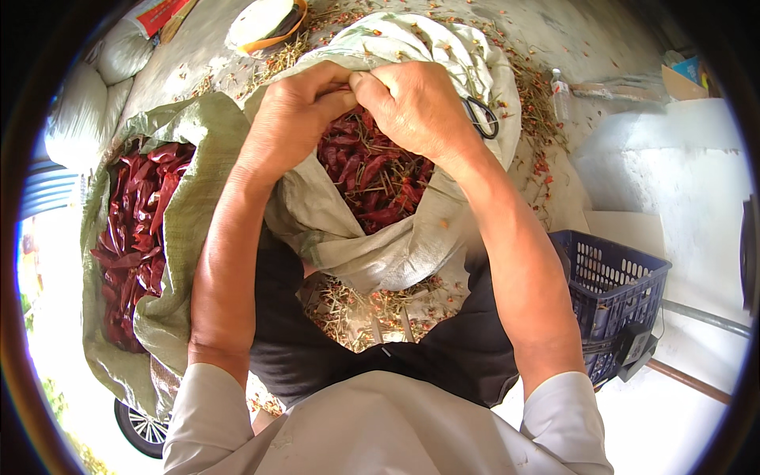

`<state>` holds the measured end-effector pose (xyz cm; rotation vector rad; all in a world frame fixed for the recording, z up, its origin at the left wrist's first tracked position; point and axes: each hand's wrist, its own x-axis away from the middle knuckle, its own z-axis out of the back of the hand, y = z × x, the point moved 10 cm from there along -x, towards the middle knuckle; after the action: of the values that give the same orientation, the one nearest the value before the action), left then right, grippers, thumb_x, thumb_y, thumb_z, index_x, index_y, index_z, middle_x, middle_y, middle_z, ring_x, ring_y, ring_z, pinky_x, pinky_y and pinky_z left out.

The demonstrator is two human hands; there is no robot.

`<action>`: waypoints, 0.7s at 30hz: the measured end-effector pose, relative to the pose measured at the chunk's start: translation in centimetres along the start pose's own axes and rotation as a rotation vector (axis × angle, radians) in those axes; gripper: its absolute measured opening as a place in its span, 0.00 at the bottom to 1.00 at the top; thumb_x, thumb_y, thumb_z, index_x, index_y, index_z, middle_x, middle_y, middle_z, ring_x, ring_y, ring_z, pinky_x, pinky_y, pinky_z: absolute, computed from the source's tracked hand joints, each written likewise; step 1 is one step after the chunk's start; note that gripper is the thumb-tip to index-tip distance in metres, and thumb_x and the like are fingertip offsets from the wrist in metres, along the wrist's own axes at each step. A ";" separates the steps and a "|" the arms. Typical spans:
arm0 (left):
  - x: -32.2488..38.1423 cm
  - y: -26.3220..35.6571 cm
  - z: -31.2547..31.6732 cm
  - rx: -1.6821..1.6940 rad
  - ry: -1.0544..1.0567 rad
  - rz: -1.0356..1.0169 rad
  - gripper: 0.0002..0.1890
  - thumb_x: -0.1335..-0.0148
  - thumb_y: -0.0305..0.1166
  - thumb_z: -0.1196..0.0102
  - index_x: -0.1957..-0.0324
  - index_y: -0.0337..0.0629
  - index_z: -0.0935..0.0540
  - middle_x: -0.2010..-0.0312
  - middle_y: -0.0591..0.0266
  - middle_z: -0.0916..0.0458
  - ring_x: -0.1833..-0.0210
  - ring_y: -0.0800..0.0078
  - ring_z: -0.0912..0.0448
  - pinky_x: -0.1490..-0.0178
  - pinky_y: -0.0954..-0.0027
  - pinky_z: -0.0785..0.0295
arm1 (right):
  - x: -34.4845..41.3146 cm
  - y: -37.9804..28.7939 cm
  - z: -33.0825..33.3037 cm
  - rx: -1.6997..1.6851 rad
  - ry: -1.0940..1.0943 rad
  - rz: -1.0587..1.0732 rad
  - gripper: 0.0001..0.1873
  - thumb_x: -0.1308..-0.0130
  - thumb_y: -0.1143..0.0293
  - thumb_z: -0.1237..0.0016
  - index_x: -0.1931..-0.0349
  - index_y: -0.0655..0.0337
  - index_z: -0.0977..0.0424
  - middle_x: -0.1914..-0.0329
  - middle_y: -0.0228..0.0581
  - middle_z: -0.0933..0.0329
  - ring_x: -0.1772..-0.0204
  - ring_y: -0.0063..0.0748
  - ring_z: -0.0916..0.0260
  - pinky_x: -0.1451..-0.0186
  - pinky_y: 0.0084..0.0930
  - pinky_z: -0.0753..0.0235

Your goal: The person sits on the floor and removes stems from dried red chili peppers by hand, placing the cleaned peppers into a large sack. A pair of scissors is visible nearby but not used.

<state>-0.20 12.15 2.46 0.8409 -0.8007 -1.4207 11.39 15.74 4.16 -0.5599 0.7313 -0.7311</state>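
My left hand (pixel 294 116) and my right hand (pixel 415 107) meet at the fingertips above the far side of a white woven sack (pixel 392 261). Fingers and thumbs are curled in a pinch. Whatever may be between them is hidden, so I cannot tell whether they hold something. Below them, dried red chili peppers (pixel 380 178) with thin stems fill the sack's mouth. Black-handled scissors (pixel 481 117) lie on the sack's folded rim, just right of my right hand. To the left stands a green woven sack (pixel 205 142) holding glossy dried red chilies (pixel 139 219).
Cut stems and chili caps (pixel 380 314) litter the floor around the white sack. A dark blue plastic crate (pixel 617 285) stands at the right, and a clear plastic bottle (pixel 559 95) beyond it. Full white sacks (pixel 80 119) and a round, orange-edged container (pixel 264 27) are at the upper left.
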 end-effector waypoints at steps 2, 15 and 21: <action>0.3 1.1 0.5 -0.236 0.111 -0.104 0.08 0.35 0.27 0.43 0.56 0.38 0.18 0.69 0.65 0.15 0.66 0.81 0.20 0.59 0.73 0.26 | 0.1 -1.3 0.1 0.171 0.073 0.095 0.18 0.38 0.62 0.51 0.86 0.59 0.24 0.86 0.47 0.27 0.81 0.49 0.27 0.75 0.40 0.27; 0.9 -2.7 5.1 0.610 0.240 0.084 0.08 0.32 0.26 0.47 0.53 0.39 0.21 0.61 0.60 0.19 0.65 0.77 0.21 0.58 0.76 0.23 | -0.9 14.3 5.8 0.200 0.414 -0.508 0.19 0.36 0.58 0.46 0.57 0.67 0.21 0.62 0.48 0.18 0.69 0.33 0.23 0.67 0.33 0.24; 1.0 -3.3 4.8 0.887 0.131 0.160 0.10 0.31 0.26 0.49 0.50 0.37 0.22 0.62 0.64 0.20 0.62 0.77 0.21 0.58 0.76 0.22 | 2.1 10.3 -18.8 0.339 -0.649 -0.173 0.18 0.42 0.57 0.42 0.57 0.61 0.22 0.55 0.52 0.19 0.49 0.52 0.22 0.47 0.47 0.23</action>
<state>-6.03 11.10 1.91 1.4753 -1.3896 -0.8218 2.32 16.71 -15.34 -0.5104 -0.0462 -0.7551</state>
